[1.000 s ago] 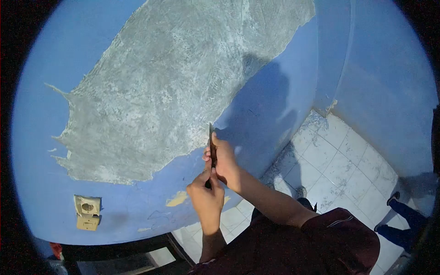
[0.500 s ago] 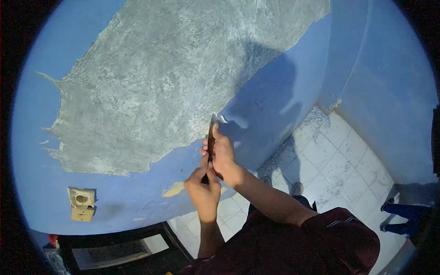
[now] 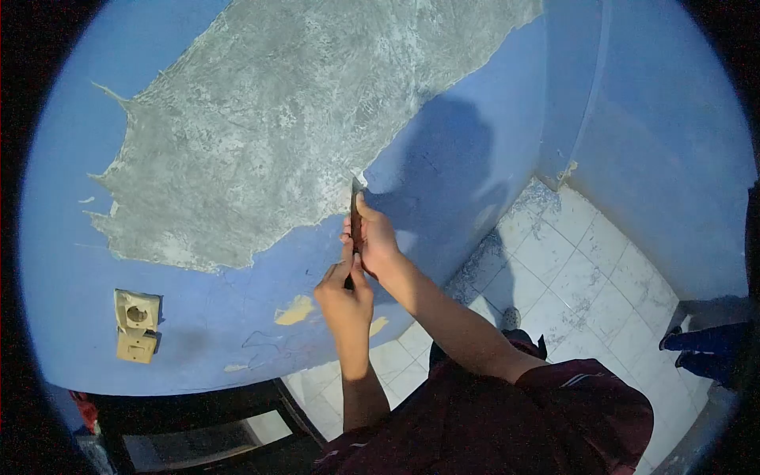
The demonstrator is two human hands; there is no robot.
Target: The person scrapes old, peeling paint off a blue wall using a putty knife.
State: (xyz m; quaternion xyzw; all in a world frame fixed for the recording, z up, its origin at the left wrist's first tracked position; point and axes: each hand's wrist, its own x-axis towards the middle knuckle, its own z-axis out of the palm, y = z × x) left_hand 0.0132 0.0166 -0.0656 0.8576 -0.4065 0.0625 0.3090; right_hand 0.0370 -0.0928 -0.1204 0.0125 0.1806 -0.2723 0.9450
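Both of my hands grip a dark scraper (image 3: 354, 207) whose blade tip presses on the blue painted wall (image 3: 443, 182) at the edge of a large bare grey patch (image 3: 293, 119). My right hand (image 3: 374, 241) wraps the upper part of the tool, thumb along the blade. My left hand (image 3: 343, 299) clasps the lower end of the handle just below it. A small curl of lifted paint shows at the blade tip.
A cream wall socket (image 3: 135, 324) sits low on the left. Yellowish chipped spots (image 3: 294, 310) mark the wall near my hands. White floor tiles (image 3: 586, 277) lie on the right, with another person's blue trouser legs (image 3: 708, 348) at the far right. Dark furniture (image 3: 198, 431) stands below.
My hands and the scraper have shifted slightly up and left along the paint edge. The view has swung a little, and the other person's legs have moved.
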